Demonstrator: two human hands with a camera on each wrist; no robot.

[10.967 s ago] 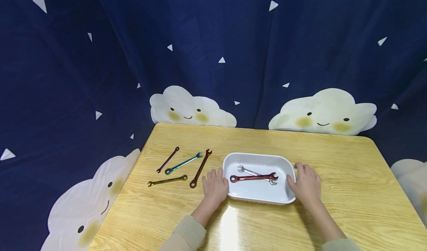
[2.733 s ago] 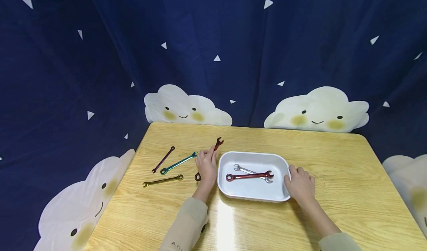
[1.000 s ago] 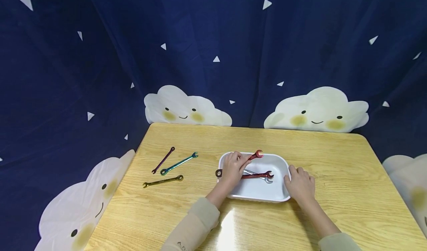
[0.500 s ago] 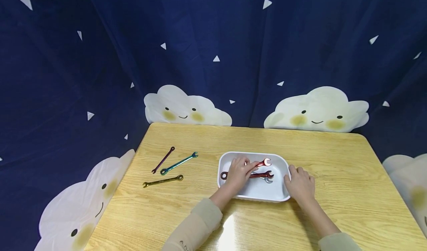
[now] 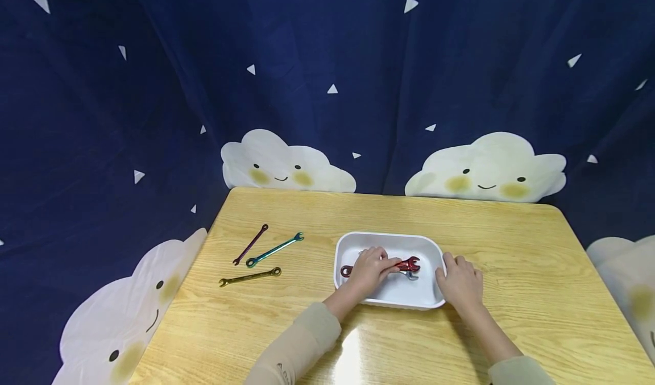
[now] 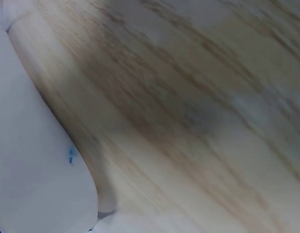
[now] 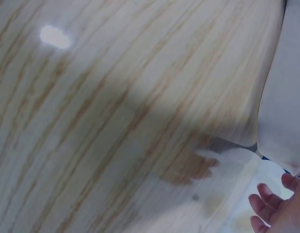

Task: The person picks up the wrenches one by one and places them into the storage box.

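In the head view my left hand (image 5: pixel 369 272) is inside the white plastic bin (image 5: pixel 390 303), holding a dark red combination wrench (image 5: pixel 347 271) between thumb and fingers. That wrench lies along a bright red wrench, their open jaws overlapping at the right. A silver wrench (image 5: pixel 411 276) shows partly beneath them; my hand hides the middle of all three. My right hand (image 5: pixel 463 282) holds the bin's right end, thumb over the rim and fingers outside. The right wrist view shows its fingers (image 7: pixel 270 200) beside the bin's wall. The left wrist view shows no hand.
Left of the bin, a purple wrench (image 5: pixel 251 245), a teal wrench (image 5: pixel 275 250) and a gold wrench (image 5: pixel 249 277) lie on the wooden table (image 5: pixel 517 248). A dark blue curtain (image 5: pixel 378 89) with clouds hangs behind the table's back edge.
The dark red wrench was picked up from the table left of the bin, carried right by my left hand, and lowered onto the other wrenches. My right hand stays at the bin's end.
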